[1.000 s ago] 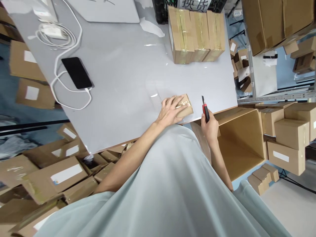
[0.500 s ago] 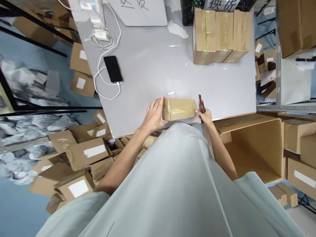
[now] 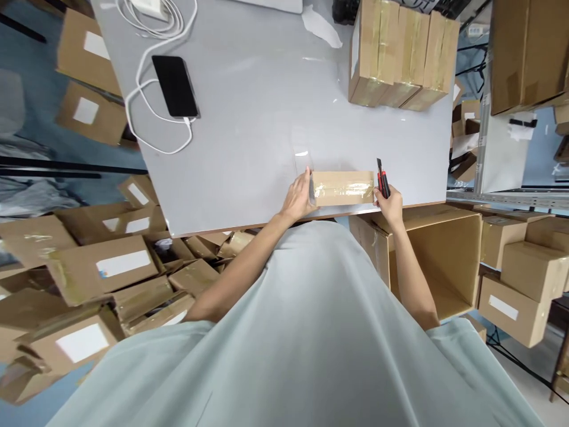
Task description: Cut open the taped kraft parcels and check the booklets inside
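Note:
A small taped cardboard box (image 3: pixel 343 188) lies lengthwise at the table's front edge, between my two hands. My left hand (image 3: pixel 300 197) grips its left end, the fingers pressed along the side. At the right end, my right hand (image 3: pixel 389 203) is closed around a red and black box cutter (image 3: pixel 383 180), whose tip points away from me. The fingertips of that hand are close to the box's right end; whether they press on it I cannot tell. Clear tape shines along the box's near face.
Three taped boxes (image 3: pixel 400 56) stand together at the table's (image 3: pixel 249 130) back right. A black phone (image 3: pixel 175 86) lies at the left with a white cable (image 3: pixel 132 121). Below the right edge is a large open carton (image 3: pixel 460 255); many cartons (image 3: pixel 127 264) are heaped at the lower left.
The box has turned so that it lies straighter and its near face looks different. Both hands have shifted slightly right with it, and the camera view has moved.

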Motion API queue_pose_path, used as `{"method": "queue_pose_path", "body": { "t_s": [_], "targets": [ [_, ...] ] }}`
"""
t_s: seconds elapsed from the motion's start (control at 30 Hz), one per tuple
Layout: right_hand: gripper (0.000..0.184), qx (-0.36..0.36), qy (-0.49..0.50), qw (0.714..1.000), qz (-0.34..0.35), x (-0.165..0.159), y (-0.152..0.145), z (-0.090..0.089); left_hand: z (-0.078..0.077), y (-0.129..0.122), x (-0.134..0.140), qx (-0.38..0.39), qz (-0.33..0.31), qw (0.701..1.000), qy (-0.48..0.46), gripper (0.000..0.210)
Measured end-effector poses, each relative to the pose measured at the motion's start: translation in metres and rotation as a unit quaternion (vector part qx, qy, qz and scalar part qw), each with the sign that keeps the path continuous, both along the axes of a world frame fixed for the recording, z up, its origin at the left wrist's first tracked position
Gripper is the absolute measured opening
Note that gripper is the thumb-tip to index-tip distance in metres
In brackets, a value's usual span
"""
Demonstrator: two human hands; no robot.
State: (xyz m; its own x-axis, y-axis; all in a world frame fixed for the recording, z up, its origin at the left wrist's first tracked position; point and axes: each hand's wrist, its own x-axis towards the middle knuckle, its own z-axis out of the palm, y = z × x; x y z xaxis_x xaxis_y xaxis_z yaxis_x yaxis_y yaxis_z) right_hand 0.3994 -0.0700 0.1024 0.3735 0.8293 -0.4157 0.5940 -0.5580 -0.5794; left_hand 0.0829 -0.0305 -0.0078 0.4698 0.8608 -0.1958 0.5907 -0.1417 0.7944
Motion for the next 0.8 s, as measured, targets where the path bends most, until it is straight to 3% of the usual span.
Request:
{"method": "queue_pose_path", "body": {
  "t_s": [0.1,0.23,0.43,0.57,0.8],
  "targets": [
    [0.038,0.005,-0.026,0.998,0.062,-0.003,0.001,0.020,0.010,-0.001,-0.015,0.004,-0.006,1.000,-0.008,0.160],
    [0.047,-0.039,-0.071,0.974,0.213,-0.020,0.010,0.056,0.023,0.005,-0.024,0.014,-0.006,1.000,-0.019,0.145],
    [0.045,-0.104,-0.181,0.857,0.471,-0.066,0.036,0.085,0.018,0.012,-0.016,0.009,-0.040,0.999,-0.032,0.105],
    [0.046,-0.149,-0.252,0.793,0.534,-0.091,0.052,0.089,0.011,0.010,-0.017,-0.017,-0.043,0.998,-0.050,0.108],
    [0.042,-0.201,-0.296,0.746,0.562,-0.112,0.069,0.095,0.000,0.008,-0.018,-0.037,-0.041,0.995,-0.085,0.113]
  ]
}}
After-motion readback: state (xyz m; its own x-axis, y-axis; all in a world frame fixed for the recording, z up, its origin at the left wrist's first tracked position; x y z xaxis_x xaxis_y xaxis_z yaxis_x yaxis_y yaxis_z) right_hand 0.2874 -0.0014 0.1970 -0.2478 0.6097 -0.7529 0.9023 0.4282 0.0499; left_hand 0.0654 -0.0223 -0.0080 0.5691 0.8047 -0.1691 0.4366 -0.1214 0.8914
